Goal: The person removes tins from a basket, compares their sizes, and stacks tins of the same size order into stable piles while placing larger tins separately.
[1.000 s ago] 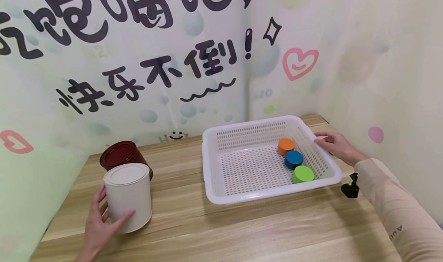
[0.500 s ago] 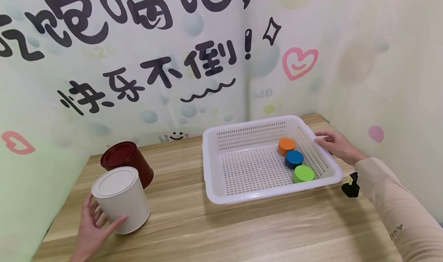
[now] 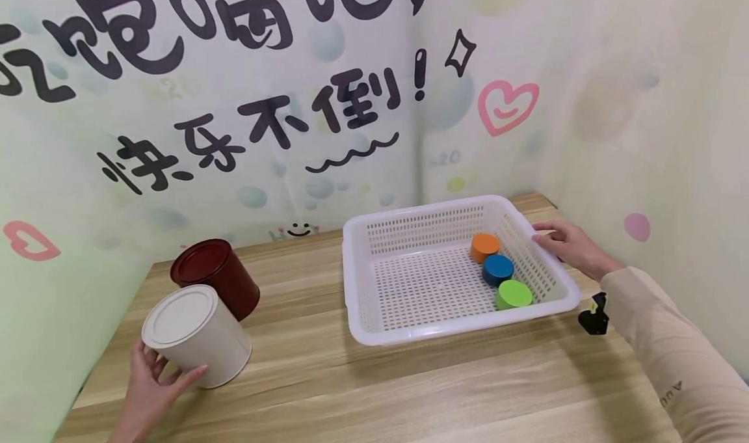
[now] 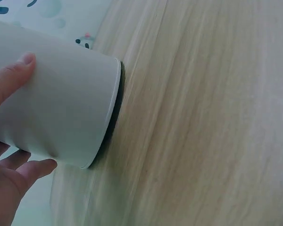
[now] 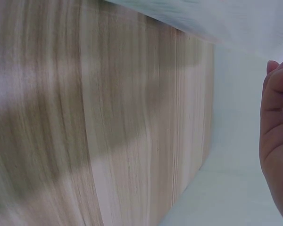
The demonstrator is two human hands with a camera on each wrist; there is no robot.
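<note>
My left hand grips a white lidded can at the left of the table, thumb on its near side and fingers round its left. The can leans toward the hand, its lid tipped to the left; in the left wrist view a dark gap runs along the base of the can. At the other side my right hand holds the right rim of a white plastic basket, its fingertips partly hidden there. Inside the basket, orange, blue and green round blocks line its right side.
Behind the white can stands a dark red can, partly covered by it. A small black object lies right of the basket, near the right sleeve. Printed cloth walls border the wooden table at the back and sides.
The white can has gone from nearly upright to tilted, its lid swinging left as my left hand moved left and slightly down. The basket and right hand have stayed put.
</note>
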